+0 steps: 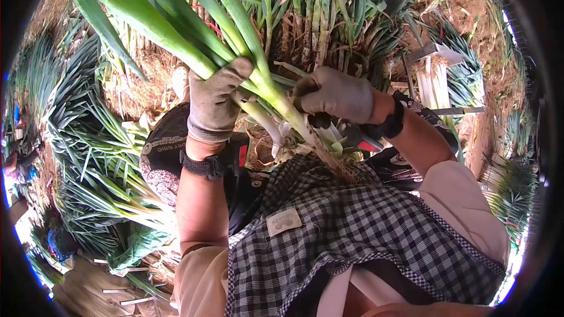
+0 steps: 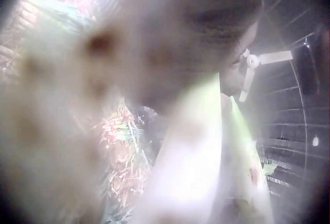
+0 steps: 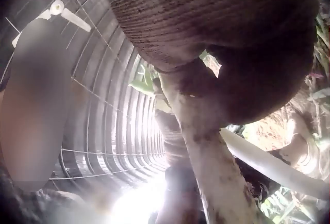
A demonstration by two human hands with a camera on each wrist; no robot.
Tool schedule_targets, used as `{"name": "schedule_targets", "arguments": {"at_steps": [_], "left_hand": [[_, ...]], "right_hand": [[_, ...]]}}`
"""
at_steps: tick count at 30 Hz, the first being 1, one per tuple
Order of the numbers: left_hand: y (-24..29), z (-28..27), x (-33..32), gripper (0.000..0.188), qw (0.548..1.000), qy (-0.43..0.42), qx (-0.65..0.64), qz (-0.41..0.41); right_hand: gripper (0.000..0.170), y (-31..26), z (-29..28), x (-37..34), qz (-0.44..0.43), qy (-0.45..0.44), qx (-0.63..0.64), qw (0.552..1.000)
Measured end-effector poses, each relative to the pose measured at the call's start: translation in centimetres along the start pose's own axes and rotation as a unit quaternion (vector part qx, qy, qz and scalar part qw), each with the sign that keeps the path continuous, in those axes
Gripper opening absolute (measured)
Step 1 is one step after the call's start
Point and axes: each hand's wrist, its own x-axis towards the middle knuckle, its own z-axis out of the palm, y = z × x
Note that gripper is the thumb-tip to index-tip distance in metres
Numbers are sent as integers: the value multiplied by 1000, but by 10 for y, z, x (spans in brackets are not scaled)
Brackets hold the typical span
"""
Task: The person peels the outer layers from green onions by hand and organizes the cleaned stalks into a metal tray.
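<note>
My gloved left hand [image 1: 214, 97] grips large green onions by the lower part of their leaves, which fan out to the upper left. One green onion [image 1: 286, 108] slants down to the right across my lap, with soil on its pale stalk and roots at the checkered apron. Close beside it, a second, shorter pale stalk [image 1: 258, 115] ends in the lap. My gloved right hand [image 1: 338, 94] has its fingers curled against the soiled stalk. In the right wrist view, its thumb and fingers pinch the top of this stalk [image 3: 214, 170]. The left wrist view is mostly blurred by the glove.
Bundled green onions [image 1: 311, 17] stand upright in front. Loose green onions [image 1: 111, 164] lie in a heap at the left. A metal-framed stand [image 1: 435, 56] with white stalks is at the right. A green plastic bag [image 1: 138, 245] lies at lower left.
</note>
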Motion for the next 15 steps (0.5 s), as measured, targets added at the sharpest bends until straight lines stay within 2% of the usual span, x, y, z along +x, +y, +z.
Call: {"name": "schedule_targets", "arguments": {"at_steps": [1, 2, 4, 5, 6, 7, 8, 9, 10, 11, 12, 13, 14, 15], "left_hand": [[-2, 1, -2, 16, 982, 11, -148, -116], [-4, 2, -3, 14, 963, 10, -211, -166], [-6, 3, -2, 12, 905, 28, -331, -267], [-11, 1, -3, 10, 962, -1, -216, -166], [-13, 0, -4, 7, 983, -23, -150, -100], [-16, -1, -5, 5, 996, -36, -79, -31], [-14, -1, -2, 5, 998, -39, -13, 39], [-6, 1, -2, 5, 982, -6, -144, -122], [2, 3, 0, 5, 922, 26, -269, -278], [1, 6, 2, 7, 930, 31, -273, -244], [5, 7, 3, 7, 931, 30, -273, -242], [13, 8, 6, 5, 914, 43, -297, -273], [17, 9, 8, 3, 896, 55, -320, -302], [14, 9, 7, 7, 880, 64, -347, -319]], "right_hand": [[19, 2, 4, -6, 29, 11, 11, 999], [20, 5, 7, -12, 59, 22, 23, 998], [21, 17, 8, -21, 34, 47, -3, 998], [21, 27, 9, -25, 29, 47, -54, 997], [21, 40, 11, -28, 24, 47, -104, 993], [18, 61, 9, -28, 78, 27, -97, 992], [18, 76, 8, -32, 79, 29, -95, 992], [19, 87, 6, -34, 62, 45, -146, 986], [19, 97, 4, -36, 44, 60, -196, 978], [19, 108, -1, -35, 43, 62, -196, 978], [24, 117, -6, -34, 107, 49, -361, 925], [29, 121, -11, -35, 167, 35, -513, 841], [29, 121, -17, -38, 166, 37, -514, 841], [28, 119, -23, -42, 167, 86, -605, 774]]}}
